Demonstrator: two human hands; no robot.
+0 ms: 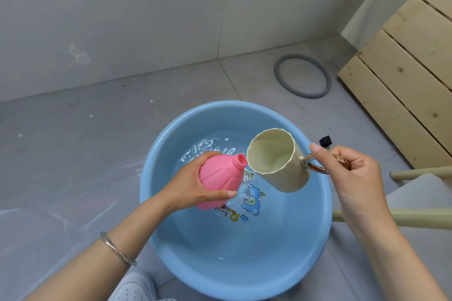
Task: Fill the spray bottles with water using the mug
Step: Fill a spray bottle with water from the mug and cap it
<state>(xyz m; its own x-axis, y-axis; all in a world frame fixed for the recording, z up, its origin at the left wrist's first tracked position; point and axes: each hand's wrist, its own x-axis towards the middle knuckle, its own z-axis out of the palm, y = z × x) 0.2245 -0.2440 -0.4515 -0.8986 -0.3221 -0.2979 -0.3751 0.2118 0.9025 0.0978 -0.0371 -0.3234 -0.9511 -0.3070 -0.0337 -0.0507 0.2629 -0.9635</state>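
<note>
My left hand grips a pink spray bottle with no cap, tilted so its open neck points up and right. My right hand holds a cream mug by its copper-coloured handle, tipped on its side with its rim right beside the bottle's neck. A thin stream of water falls from the mug's lip past the neck into the blue basin below. The basin holds shallow water over a cartoon print.
A grey rubber ring lies on the tiled floor behind the basin. A slatted wooden panel leans at the right. A small black cap sits near the basin's right rim. Pale wooden legs and a white shoe are close by.
</note>
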